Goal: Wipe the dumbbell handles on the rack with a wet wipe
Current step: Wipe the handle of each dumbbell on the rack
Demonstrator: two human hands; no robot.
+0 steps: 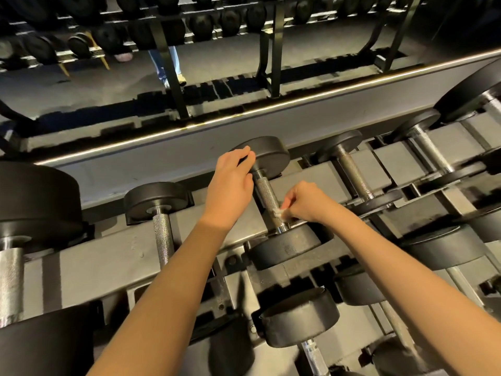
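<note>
The knurled handle (267, 192) is hemmed lengthwise by its two black heads (271, 154), while open gaps over the grey rack (108, 256) separate it from neighbouring dumbbells (162, 234) either side.

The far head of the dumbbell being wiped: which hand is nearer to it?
Left. The left hand rests on the far head; the right hand pinches the wet wipe against the handle, near the other head.

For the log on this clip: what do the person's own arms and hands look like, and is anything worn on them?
The left arm and right arm are bare from the frame's bottom edge to the wrists; no sleeve shows. The left hand and right hand are ungloved. No watch, bracelet, ring or marking is visible on the sides facing the camera.
</note>
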